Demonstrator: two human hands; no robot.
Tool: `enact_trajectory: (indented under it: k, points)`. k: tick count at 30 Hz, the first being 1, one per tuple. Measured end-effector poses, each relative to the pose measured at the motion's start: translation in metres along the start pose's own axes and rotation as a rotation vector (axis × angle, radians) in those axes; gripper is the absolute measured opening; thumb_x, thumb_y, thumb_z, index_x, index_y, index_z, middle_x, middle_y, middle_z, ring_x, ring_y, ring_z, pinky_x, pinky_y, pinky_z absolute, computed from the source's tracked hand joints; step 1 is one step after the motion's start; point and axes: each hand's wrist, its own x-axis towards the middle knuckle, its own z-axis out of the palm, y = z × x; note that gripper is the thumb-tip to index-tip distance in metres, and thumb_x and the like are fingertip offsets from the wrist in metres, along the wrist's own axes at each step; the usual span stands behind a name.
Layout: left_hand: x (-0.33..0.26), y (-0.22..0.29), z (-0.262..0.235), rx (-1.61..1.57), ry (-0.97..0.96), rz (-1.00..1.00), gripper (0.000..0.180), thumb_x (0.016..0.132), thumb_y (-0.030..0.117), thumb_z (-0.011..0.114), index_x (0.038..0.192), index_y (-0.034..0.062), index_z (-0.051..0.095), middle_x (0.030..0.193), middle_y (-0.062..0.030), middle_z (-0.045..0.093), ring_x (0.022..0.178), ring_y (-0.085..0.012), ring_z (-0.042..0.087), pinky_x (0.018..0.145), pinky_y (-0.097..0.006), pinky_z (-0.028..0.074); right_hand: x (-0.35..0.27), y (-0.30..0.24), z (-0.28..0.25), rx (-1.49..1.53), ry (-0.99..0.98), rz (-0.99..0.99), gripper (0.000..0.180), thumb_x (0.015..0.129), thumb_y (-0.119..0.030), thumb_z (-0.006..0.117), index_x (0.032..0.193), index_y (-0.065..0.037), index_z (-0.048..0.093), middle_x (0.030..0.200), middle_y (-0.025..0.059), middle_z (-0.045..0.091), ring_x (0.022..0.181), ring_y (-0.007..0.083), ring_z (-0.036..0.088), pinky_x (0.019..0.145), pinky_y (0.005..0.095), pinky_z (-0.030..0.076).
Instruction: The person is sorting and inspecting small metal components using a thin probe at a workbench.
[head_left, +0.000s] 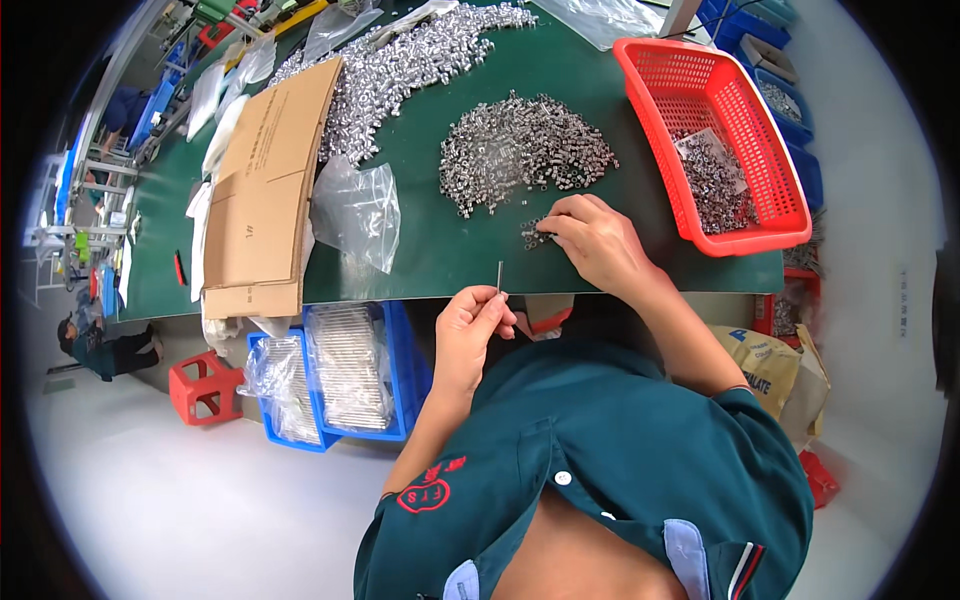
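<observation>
My left hand (474, 330), just off the table's front edge, is closed in a pinch around a thin metal rod (500, 276) that points upward. My right hand (600, 240) rests over the tabletop with its fingers bent and tips together. Beside those fingertips lie several loose small metal rings (530, 236); whether one is between the fingers is too small to tell. Just beyond them spreads a pile of small metal rings (525, 150) on the green table (430, 262).
A red perforated basket (785, 190) with small metal parts stands at the right. To the left are a cardboard sheet (255, 190), a clear plastic bag (358, 212) and a heap of shiny metal pieces (425, 60). Blue bins (400, 370) with rods sit below, near a red stool (203, 388).
</observation>
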Motion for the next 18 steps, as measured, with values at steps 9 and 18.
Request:
enact_trajectory:
  k: [9,18]
  points:
    - [0.002,-0.004,-0.003,-0.019,-0.020,-0.003,0.014,0.091,0.011,0.057,0.096,-0.0012,0.058,0.076,-0.0062,0.061,0.065,-0.0108,0.056,0.061,-0.023,0.048,-0.012,0.005,-0.008,-0.028,-0.035,0.049,0.017,0.070,-0.001,0.065,0.086,-0.005,0.064,0.082,0.0074,0.058,0.081,0.0264,0.057,0.069,0.0365,0.049]
    - [0.004,-0.004,0.004,0.014,-0.055,-0.028,0.012,0.091,0.009,0.056,0.095,-0.0014,0.058,0.075,-0.0057,0.061,0.065,-0.0104,0.056,0.061,-0.023,0.048,-0.019,0.004,-0.019,-0.013,-0.064,0.156,0.020,0.069,-0.003,0.068,0.088,-0.005,0.063,0.084,0.0086,0.059,0.083,0.0281,0.058,0.070,0.0381,0.049]
